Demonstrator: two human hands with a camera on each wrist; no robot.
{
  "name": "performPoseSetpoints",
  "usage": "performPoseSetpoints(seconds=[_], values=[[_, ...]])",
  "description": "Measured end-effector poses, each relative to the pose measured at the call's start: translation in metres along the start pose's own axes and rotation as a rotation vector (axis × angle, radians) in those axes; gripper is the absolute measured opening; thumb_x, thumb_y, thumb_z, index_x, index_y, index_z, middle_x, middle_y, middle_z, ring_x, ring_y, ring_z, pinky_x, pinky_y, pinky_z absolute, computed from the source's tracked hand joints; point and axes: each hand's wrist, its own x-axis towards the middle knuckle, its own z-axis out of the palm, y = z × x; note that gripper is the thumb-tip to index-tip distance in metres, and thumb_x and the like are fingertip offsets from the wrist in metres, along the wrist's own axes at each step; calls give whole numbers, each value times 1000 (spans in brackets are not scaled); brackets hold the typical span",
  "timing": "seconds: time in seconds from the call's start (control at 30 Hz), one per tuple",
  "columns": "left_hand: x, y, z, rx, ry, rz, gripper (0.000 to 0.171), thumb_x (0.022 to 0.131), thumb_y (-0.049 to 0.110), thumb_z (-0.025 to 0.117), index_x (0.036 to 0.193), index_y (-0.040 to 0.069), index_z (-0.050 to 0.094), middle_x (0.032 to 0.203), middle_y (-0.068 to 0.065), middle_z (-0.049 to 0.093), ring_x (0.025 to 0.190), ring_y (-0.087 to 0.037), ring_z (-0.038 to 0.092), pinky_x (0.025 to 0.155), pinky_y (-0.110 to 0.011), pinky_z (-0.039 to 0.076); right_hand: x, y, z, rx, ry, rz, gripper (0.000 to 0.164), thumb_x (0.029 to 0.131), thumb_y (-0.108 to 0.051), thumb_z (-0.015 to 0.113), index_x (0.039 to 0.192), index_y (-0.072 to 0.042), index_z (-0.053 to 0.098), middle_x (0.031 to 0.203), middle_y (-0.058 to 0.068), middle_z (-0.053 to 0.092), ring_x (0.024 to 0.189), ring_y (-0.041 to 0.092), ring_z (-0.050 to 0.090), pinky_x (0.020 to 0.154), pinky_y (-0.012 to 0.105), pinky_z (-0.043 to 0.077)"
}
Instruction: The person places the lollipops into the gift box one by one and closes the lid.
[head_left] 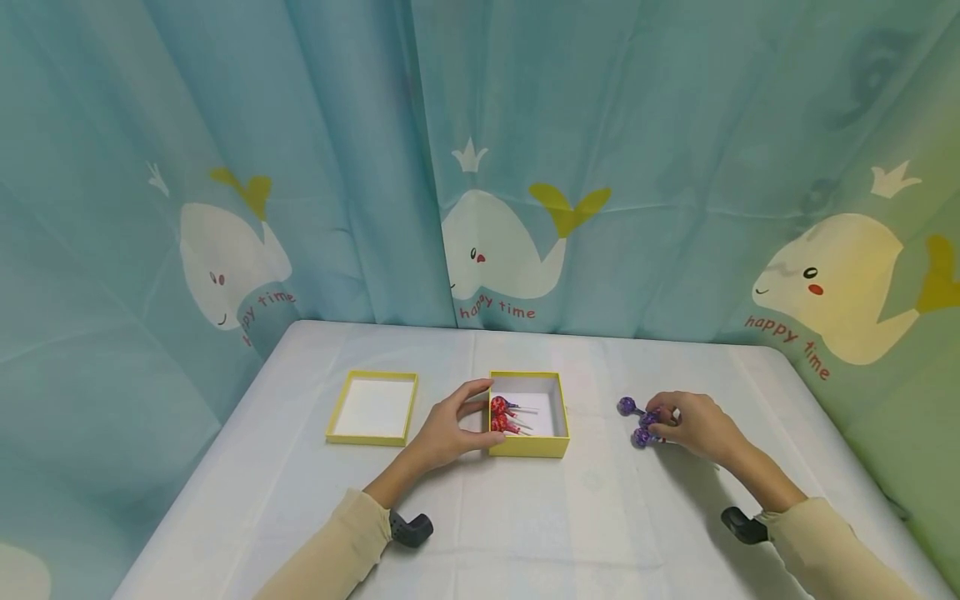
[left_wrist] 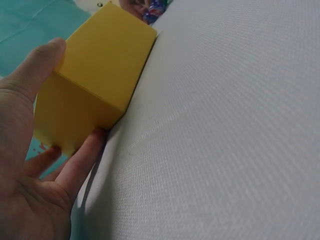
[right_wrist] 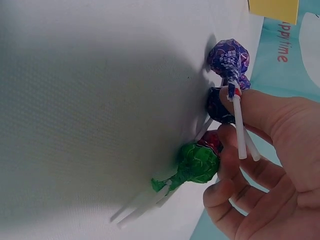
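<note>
Yellow lid (head_left: 372, 408) is off, set L of the box (head_left: 528, 447), which is gripped by the L hand (head_left: 448, 425), thumb & fingers round its L side. Red lollipops (head_left: 499, 406) are already inside, sticks pointing R; exact no. can't be told. Still outside, R of box: purple lollipops (right_wrist: 228, 57) (approx. 3) & a green lollipop (right_wrist: 199, 162). One purple is pinched by the R hand (head_left: 701, 425), thumb against fingers.

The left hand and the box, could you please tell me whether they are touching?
Touching: in the left wrist view, the left hand has its thumb and fingertips against the box.
</note>
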Motion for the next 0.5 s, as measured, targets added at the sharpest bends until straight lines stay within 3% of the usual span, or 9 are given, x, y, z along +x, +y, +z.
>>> performPoseSetpoints(seconds=[0.5], values=[[0, -2, 0, 4, -4, 2, 86, 84, 21, 88, 156, 12, 41, 161, -7, 41, 140, -27, 50, 95, -35, 57, 1, -2, 2, -35, -12, 29, 20, 82, -11, 85, 99, -6, 75, 74, -7, 50, 66, 11, 44, 55, 27, 34]])
